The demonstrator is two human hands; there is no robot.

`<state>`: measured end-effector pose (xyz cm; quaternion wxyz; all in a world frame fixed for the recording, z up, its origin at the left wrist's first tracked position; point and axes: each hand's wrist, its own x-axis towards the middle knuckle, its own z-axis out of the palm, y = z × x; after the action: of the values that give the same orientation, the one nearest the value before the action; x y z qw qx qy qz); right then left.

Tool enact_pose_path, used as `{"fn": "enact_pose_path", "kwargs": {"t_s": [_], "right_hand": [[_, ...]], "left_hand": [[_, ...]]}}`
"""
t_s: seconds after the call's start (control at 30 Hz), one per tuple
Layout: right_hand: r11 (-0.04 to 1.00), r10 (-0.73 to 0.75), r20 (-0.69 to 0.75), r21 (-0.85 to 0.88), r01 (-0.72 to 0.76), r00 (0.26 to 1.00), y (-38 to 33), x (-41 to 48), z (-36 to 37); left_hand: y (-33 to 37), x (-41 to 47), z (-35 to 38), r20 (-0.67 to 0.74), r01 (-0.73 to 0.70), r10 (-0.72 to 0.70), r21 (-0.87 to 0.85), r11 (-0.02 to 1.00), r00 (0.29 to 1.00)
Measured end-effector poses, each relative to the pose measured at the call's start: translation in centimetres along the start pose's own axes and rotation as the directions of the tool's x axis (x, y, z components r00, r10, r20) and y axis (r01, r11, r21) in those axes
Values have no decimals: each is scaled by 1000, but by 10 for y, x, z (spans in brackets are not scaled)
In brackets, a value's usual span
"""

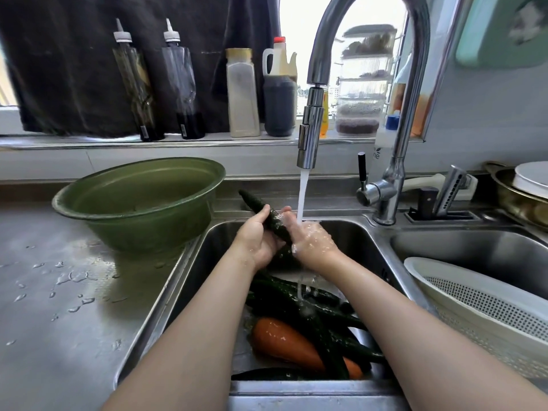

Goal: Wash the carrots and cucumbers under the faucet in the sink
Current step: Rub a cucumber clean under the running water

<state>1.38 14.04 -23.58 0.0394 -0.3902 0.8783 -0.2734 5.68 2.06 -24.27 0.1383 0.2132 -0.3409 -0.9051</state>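
A: Location of held cucumber [254,203]?
B: Centre of frame, over sink [189,274], tilted, just left of faucet [311,126] stream. Clamped by left hand [256,237] fingers; pressed by right hand [314,240] (closed round it or not: cannot tell, splash).
A: Remaining produce?
B: Lower centre, in sink: cucumbers [296,295] piled over carrots [281,342], wet. Green basin [133,203] on table [59,307], left of frame, beside sink.

Dark green cucumber [261,211], orange carrot [281,342], olive green bowl [139,203], white perforated colander [474,304], silver faucet [311,126], grey steel sink [189,280], black cloth [74,60]
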Motion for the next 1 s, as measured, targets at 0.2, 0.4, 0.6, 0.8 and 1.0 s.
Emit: {"fn": "enact_pose_path", "kwargs": {"t_s": [0.2,0.4,0.6,0.8,1.0], "right_hand": [[639,175,316,684,-352,933,9,-3,-5],[675,-78,503,662,-325,861,33,-6,-16],[935,71,388,296,-197,919,31,-10,-23],[725,-137,458,650,-226,878,41,-13,-24],[810,-121,545,538,-235,829,36,-15,-27]], "left_hand": [[-1,-2,7,-29,2,-4,-67,998,1000],[2,-1,3,-130,-63,49,-104,993,990],[8,5,-5,-148,-127,114,-81,989,982],[15,-6,-3,-70,-111,96,-255,961,993],[14,1,-4,-98,-67,50,-184,981,994]]}}
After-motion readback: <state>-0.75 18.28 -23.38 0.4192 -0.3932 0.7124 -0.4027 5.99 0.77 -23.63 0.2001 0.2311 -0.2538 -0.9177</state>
